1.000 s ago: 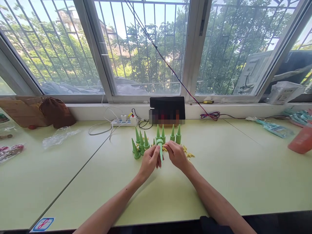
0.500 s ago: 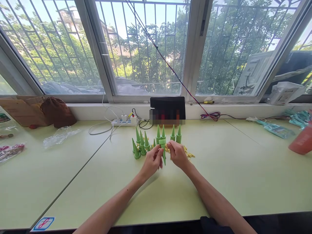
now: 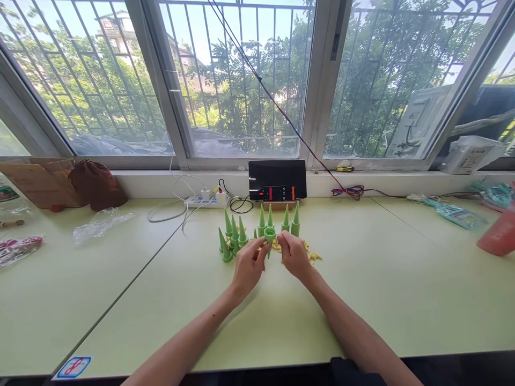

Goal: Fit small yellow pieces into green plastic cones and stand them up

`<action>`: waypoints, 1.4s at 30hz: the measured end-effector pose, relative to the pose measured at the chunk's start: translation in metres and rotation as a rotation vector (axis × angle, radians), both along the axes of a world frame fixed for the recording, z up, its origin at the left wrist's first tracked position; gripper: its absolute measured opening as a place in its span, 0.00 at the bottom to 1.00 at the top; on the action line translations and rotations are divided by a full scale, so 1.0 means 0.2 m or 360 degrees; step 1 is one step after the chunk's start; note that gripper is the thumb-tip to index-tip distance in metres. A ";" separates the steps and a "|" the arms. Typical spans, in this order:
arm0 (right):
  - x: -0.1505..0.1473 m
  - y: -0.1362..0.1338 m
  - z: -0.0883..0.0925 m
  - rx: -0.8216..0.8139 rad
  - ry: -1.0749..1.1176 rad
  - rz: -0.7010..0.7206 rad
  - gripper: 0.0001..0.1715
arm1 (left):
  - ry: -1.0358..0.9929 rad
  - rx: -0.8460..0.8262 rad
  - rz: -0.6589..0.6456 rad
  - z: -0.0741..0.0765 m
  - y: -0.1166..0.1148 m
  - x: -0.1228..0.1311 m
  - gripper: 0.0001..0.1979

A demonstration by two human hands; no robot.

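Observation:
My left hand (image 3: 251,260) is closed round a green plastic spike (image 3: 270,234), its round hollow end tilted up towards me and its tip pointing down. Close on the right, my right hand (image 3: 295,254) is pinched beside the rim; whatever its fingers hold is hidden or too small to name. Several green cone-shaped spikes (image 3: 234,236) stand point up to the left of my hands, and more green cones (image 3: 296,220) stand behind them. Small yellow pieces (image 3: 314,256) lie scattered on the table around and behind my right hand.
A dark tablet (image 3: 277,179) leans against the window ledge behind the cones. To its left are a power strip (image 3: 205,201) and white cables. A brown pouch (image 3: 98,185) and clear plastic (image 3: 100,225) lie far left; a red container (image 3: 499,233) is at the right.
The held spike has tilted, so its open round end now faces me, where before it showed side-on. My right hand has stayed almost still, pinched beside it.

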State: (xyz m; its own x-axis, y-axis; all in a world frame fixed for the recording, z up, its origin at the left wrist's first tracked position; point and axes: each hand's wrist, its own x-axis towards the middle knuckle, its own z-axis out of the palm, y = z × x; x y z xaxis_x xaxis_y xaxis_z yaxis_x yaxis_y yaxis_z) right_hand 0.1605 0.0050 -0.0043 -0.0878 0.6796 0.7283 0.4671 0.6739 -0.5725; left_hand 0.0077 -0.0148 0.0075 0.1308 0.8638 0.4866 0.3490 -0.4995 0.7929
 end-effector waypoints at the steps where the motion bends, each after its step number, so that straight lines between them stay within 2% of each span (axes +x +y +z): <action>1: 0.00 0.00 0.00 0.0014 0.0002 -0.0016 0.20 | -0.0016 0.0026 0.0046 0.00 0.00 0.00 0.12; 4: 0.00 0.00 0.00 0.0036 -0.0003 -0.0069 0.20 | -0.0091 0.0037 0.0134 0.01 -0.01 0.01 0.15; 6: 0.01 0.00 0.00 0.0048 -0.0021 -0.0085 0.20 | -0.0186 -0.0026 0.0108 0.01 -0.02 0.01 0.20; 11: 0.00 -0.01 0.01 0.0082 -0.0128 0.0019 0.18 | -0.0535 -0.0447 -0.0143 0.01 -0.01 0.01 0.32; 15: 0.00 -0.02 0.02 0.0096 -0.0191 0.0116 0.17 | -0.0599 -0.0648 -0.0270 0.02 -0.01 0.01 0.36; 30: 0.01 -0.02 0.03 0.0107 -0.0233 0.0131 0.19 | -0.0683 -0.0932 -0.0484 0.02 0.01 -0.01 0.38; 36: 0.01 -0.02 0.03 0.0091 -0.0213 0.0129 0.19 | -0.0731 -0.0962 -0.0541 0.03 0.02 -0.01 0.36; 42: 0.01 -0.02 0.02 0.0054 -0.0201 0.0105 0.19 | -0.0770 -0.0927 -0.0632 0.00 0.04 -0.02 0.35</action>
